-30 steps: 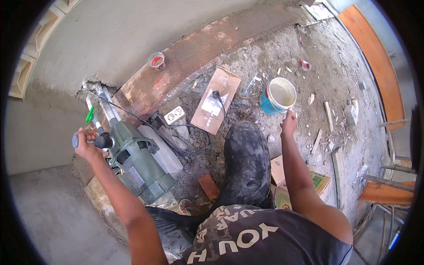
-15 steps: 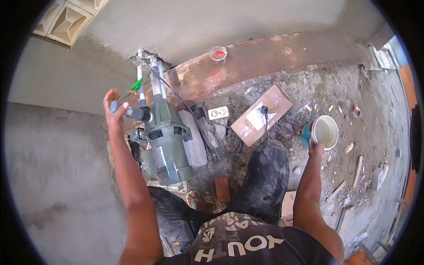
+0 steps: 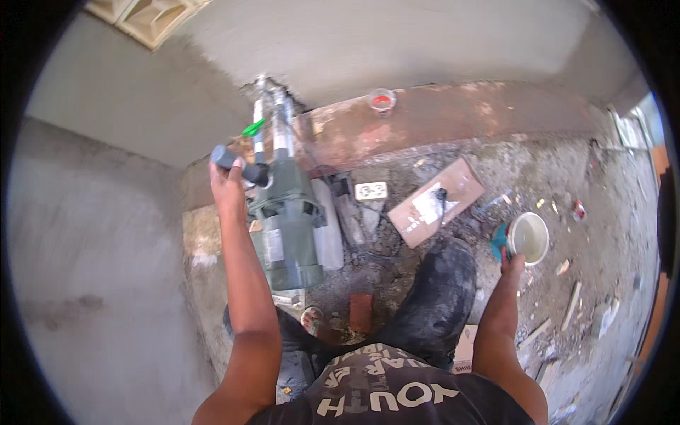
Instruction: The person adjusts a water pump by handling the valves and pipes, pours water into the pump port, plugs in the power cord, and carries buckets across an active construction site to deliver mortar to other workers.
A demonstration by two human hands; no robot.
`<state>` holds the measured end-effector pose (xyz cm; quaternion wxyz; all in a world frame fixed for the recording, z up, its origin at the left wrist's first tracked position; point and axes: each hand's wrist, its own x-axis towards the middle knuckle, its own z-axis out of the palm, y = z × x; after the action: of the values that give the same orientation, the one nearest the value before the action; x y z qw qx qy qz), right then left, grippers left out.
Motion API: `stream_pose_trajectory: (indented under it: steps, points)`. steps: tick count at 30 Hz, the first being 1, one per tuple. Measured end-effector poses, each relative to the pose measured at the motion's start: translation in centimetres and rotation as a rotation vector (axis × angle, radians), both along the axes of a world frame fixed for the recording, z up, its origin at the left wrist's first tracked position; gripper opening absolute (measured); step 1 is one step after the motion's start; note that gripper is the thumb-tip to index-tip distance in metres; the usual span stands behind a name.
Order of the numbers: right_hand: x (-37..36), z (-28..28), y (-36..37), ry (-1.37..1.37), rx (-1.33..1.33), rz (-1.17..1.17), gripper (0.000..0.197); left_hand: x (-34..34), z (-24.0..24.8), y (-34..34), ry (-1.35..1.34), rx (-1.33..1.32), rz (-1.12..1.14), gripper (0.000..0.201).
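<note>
My left hand [image 3: 228, 190] is closed around a short grey pipe fitting [image 3: 225, 156], its thumb along the near side. That fitting joins a black elbow on a green-grey water pump [image 3: 289, 219], which sits on the ground to my left. My right hand [image 3: 513, 261] grips the near rim of a small teal and white bucket [image 3: 531, 237], tilted toward me, its pale inside showing. A green valve handle [image 3: 253, 128] marks one of the white pipes [image 3: 282, 120] running from the pump into the wall.
A plastic cup [image 3: 382, 101] stands on the reddish ledge [image 3: 453, 113]. A white socket block [image 3: 371, 191] and a cardboard piece [image 3: 435, 204] with a black plug on it lie ahead of my knee. Between my feet is a red brick [image 3: 360, 312]. Wood scraps and rubble litter the right side.
My view has shifted, so the scene sits further right and lower. My left hand, spread beside the grey fitting before, is now closed on it. The right hand keeps hold of the bucket.
</note>
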<state>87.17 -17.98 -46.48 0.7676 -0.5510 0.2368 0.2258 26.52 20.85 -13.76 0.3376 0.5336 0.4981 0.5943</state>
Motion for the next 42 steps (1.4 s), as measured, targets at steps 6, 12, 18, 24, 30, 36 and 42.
stream_pose_trajectory:
  steps: [6, 12, 18, 24, 30, 36, 42]
  points:
    - [-1.7, 0.6, 1.4, 0.064, -0.061, 0.049, 0.045, -3.4, 2.6, 0.0, 0.245, 0.000, -0.151, 0.049]
    - [-0.7, 0.9, 0.6, 0.026, -0.081, 0.042, 0.048, 0.8, 3.1, 0.0, 0.702, -0.085, 0.446, 0.065]
    - [-1.5, 2.0, 1.5, 0.055, -0.085, 0.011, 0.050, -4.7, 2.4, 1.2, 0.099, -0.155, -0.438, 0.076]
    - [-1.4, 3.6, 1.5, 0.036, -0.078, -0.023, 0.053, -1.5, 3.6, -0.9, 0.583, -0.289, 0.100, 0.065]
    - [-1.6, 2.2, 1.2, 0.035, -0.027, 0.018, 0.056, -5.1, 0.4, 0.1, 0.040, -0.327, -0.372, 0.084]
    - [-1.0, 1.6, 1.1, 0.052, -0.035, 0.014, 0.054, -2.6, 0.0, -0.2, 0.436, -0.125, -0.046, 0.073]
    - [-1.3, 1.4, 1.2, 0.051, -0.038, 0.024, 0.053, -4.7, 0.9, -0.2, 0.229, -0.293, -0.269, 0.063]
